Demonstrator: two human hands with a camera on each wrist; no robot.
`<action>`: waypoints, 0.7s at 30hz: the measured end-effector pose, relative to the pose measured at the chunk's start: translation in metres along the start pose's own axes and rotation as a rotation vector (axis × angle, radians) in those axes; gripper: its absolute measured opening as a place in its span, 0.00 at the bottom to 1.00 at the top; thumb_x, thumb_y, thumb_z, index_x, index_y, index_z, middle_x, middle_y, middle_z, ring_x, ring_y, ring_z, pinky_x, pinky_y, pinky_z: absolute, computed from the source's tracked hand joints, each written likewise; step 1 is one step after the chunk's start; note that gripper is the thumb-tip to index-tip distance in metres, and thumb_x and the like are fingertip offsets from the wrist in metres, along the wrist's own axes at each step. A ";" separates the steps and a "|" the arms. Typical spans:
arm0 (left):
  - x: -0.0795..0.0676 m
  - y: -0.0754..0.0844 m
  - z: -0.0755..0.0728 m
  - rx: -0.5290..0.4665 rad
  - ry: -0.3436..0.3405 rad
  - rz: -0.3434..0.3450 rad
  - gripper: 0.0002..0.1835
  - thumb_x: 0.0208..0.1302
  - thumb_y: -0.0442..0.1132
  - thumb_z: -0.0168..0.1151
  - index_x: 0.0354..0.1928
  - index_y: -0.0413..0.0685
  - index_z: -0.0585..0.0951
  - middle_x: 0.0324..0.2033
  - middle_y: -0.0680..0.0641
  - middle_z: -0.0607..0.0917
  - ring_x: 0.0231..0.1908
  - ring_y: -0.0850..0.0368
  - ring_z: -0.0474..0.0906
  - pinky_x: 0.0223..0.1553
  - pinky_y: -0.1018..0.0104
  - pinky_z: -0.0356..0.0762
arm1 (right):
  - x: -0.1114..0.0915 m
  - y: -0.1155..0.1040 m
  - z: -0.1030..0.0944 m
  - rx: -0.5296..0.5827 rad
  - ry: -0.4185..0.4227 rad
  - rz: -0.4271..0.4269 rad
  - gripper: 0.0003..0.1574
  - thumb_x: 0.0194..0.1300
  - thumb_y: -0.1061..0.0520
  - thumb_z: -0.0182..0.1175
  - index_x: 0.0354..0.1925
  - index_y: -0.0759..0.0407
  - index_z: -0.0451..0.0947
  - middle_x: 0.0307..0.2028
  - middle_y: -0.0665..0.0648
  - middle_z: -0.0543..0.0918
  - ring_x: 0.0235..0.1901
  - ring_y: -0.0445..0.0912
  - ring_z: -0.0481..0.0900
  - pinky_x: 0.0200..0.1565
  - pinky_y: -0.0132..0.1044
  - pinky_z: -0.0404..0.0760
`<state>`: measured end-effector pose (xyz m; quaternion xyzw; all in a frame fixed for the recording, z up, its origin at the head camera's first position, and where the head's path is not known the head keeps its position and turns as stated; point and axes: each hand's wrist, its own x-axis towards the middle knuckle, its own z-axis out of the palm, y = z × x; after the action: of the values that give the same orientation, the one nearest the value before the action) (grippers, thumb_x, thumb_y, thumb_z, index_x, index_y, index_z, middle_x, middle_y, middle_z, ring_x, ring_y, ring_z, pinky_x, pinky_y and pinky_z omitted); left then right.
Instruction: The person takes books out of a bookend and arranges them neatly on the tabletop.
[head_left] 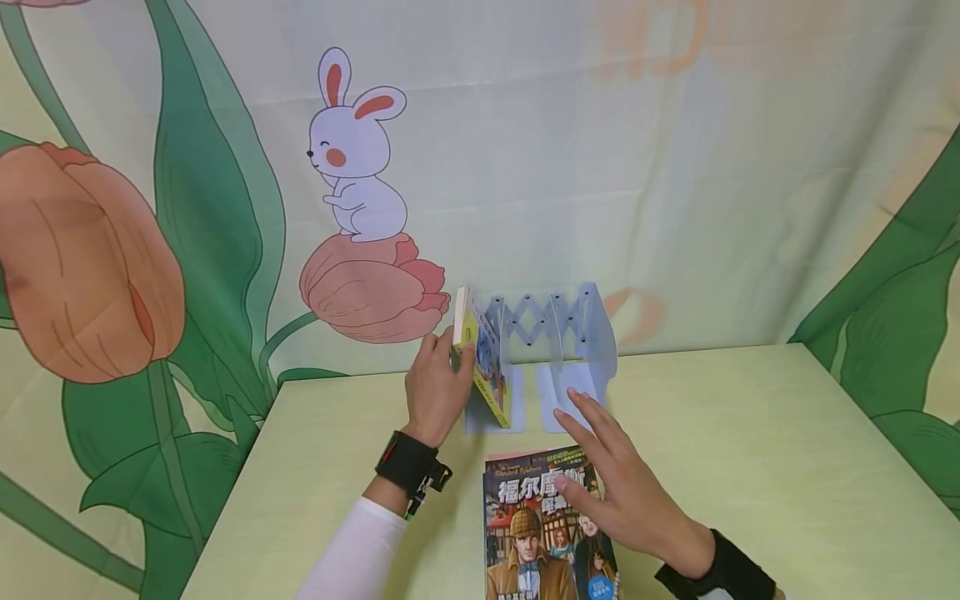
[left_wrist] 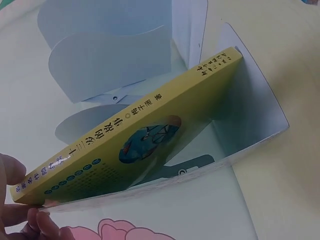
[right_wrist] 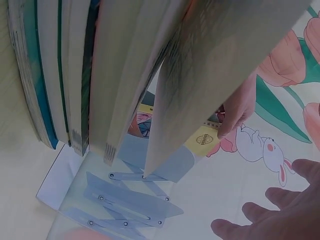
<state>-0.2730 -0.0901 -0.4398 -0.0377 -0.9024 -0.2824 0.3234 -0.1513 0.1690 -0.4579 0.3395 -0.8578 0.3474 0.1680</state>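
My left hand (head_left: 440,387) grips the upper edge of a yellow paperback book (head_left: 487,367), with the thumb on one side and fingers on the other. The book leans inside the leftmost section of a pale blue expandable book rack (head_left: 600,333); its spine (left_wrist: 120,122) shows in the left wrist view. My right hand (head_left: 618,483), fingers spread, is over a stack of books (head_left: 532,533) whose top cover shows a person in a checked cap. Whether the right hand touches that cover I cannot tell. In the right wrist view, the stack's page edges (right_wrist: 75,75) appear at upper left.
A pale green tabletop (head_left: 750,450) lies under everything. Behind the rack hangs a cloth backdrop (head_left: 487,167) printed with tulips and a rabbit. Thin upright dividers (head_left: 555,329) joined by crossed hinged strips (head_left: 528,321) split the rack into sections.
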 end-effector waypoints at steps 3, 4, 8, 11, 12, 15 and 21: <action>0.001 0.002 0.000 -0.003 0.010 0.019 0.25 0.70 0.50 0.57 0.61 0.41 0.78 0.31 0.45 0.73 0.22 0.55 0.65 0.22 0.66 0.58 | 0.001 -0.001 -0.001 -0.005 0.000 0.005 0.47 0.66 0.51 0.62 0.77 0.45 0.52 0.78 0.54 0.48 0.78 0.52 0.46 0.67 0.66 0.58; 0.001 0.003 0.000 -0.004 0.011 0.022 0.25 0.70 0.50 0.57 0.60 0.40 0.78 0.31 0.45 0.73 0.22 0.55 0.65 0.22 0.66 0.58 | 0.001 -0.001 -0.001 -0.006 0.001 0.007 0.47 0.66 0.51 0.62 0.77 0.45 0.52 0.78 0.54 0.48 0.78 0.52 0.46 0.67 0.66 0.58; 0.005 0.006 0.000 0.018 0.009 0.024 0.24 0.70 0.51 0.57 0.56 0.38 0.80 0.30 0.44 0.75 0.23 0.55 0.67 0.23 0.66 0.58 | 0.002 -0.002 -0.001 -0.012 0.003 0.013 0.47 0.67 0.51 0.62 0.77 0.43 0.51 0.78 0.54 0.48 0.78 0.52 0.46 0.67 0.64 0.58; 0.008 0.008 -0.001 0.056 0.006 0.025 0.23 0.70 0.51 0.57 0.52 0.38 0.81 0.30 0.44 0.80 0.23 0.53 0.74 0.22 0.65 0.62 | 0.002 -0.003 -0.002 -0.021 0.001 0.024 0.46 0.67 0.51 0.62 0.76 0.43 0.52 0.78 0.55 0.49 0.78 0.51 0.46 0.67 0.64 0.59; 0.008 0.009 -0.002 0.072 0.001 0.027 0.22 0.70 0.51 0.57 0.51 0.38 0.82 0.29 0.44 0.82 0.22 0.53 0.75 0.21 0.64 0.62 | 0.002 -0.003 -0.002 -0.022 0.000 0.029 0.46 0.67 0.51 0.62 0.76 0.43 0.53 0.78 0.55 0.49 0.78 0.51 0.46 0.67 0.63 0.59; 0.010 0.012 -0.003 0.111 -0.021 0.035 0.22 0.70 0.51 0.56 0.50 0.39 0.82 0.24 0.44 0.85 0.18 0.54 0.77 0.16 0.65 0.61 | 0.002 -0.004 -0.004 -0.026 -0.003 0.046 0.45 0.67 0.51 0.61 0.76 0.44 0.54 0.78 0.54 0.49 0.78 0.51 0.47 0.67 0.63 0.60; 0.009 0.017 -0.003 0.080 -0.080 0.006 0.22 0.71 0.51 0.55 0.46 0.36 0.80 0.13 0.46 0.78 0.12 0.56 0.71 0.14 0.67 0.57 | 0.003 -0.007 -0.005 -0.021 -0.004 0.058 0.43 0.67 0.51 0.61 0.75 0.44 0.55 0.78 0.54 0.49 0.77 0.51 0.47 0.67 0.61 0.61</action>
<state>-0.2745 -0.0785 -0.4241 -0.0386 -0.9250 -0.2434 0.2893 -0.1484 0.1673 -0.4493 0.3134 -0.8713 0.3423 0.1595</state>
